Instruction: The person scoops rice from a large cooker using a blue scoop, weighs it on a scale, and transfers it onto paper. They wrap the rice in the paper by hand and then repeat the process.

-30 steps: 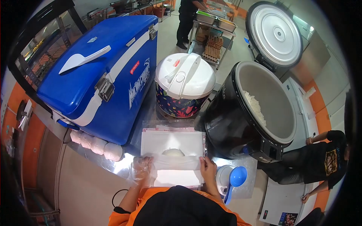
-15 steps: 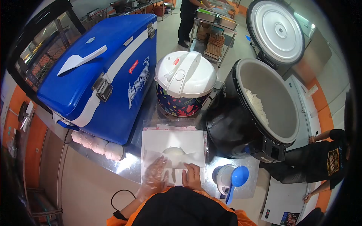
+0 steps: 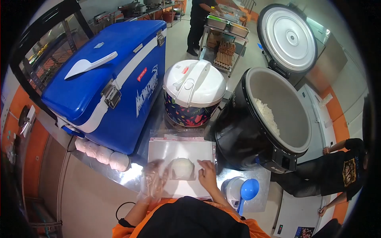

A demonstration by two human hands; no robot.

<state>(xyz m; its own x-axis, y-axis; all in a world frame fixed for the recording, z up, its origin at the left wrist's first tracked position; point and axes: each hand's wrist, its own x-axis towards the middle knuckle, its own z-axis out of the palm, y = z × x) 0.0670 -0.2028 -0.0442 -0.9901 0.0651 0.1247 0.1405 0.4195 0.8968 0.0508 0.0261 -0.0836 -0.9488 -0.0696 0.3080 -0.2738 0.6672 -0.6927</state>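
Observation:
A rounded mound of what looks like white rice (image 3: 182,166) lies on a stack of white paper sheets (image 3: 159,148). Thin, see-through paper seems to cover its lower part. Just left of the mound is my left hand (image 3: 153,181), in a loose clear plastic glove; its fingers are apart and somewhat blurred. My right hand (image 3: 207,173), bare, is over the right side of the paper with its fingers bent but apart, and I see nothing in them. A blue scoop (image 3: 249,189) rests on a small white container or scale (image 3: 234,186) to the right.
A blue cooler (image 3: 119,87) bearing a white paddle (image 3: 89,64) stands left, with wrapped white rolls (image 3: 105,154) below. A patterned rice cooker (image 3: 192,113) stands behind the paper. To the right is an open black rice warmer (image 3: 238,127). Two other people are nearby.
My hands have moved apart from the paper's near edge to either side of the mound. The raised paper flap has come down, showing more of the mound. The view has shifted slightly.

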